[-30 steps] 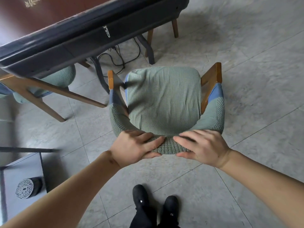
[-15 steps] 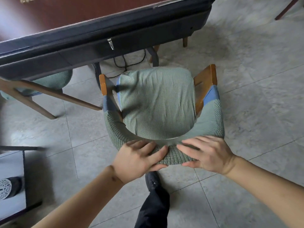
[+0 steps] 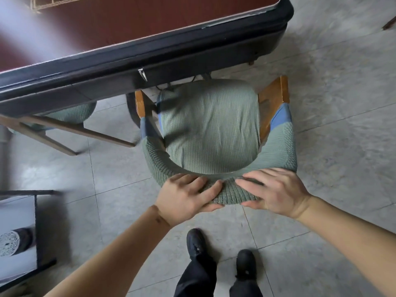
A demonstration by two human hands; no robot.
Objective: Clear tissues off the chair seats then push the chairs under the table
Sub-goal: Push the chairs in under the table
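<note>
Chair [image 3: 211,127] stands on the floor, seat front just at the table [image 3: 150,61] edge; your left hand [image 3: 186,198] and right hand [image 3: 276,191] clasp its backrest, table straight ahead.

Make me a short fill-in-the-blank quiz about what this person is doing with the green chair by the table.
1. Both hands, the left hand and the right hand, grip the chair's curved ____.
2. The cover on the chair seat is coloured ____.
3. The front edge of the seat sits just under the dark edge of the ____.
4. On the floor below the arms are two black ____.

Missing words: backrest; green; table; shoes
</note>
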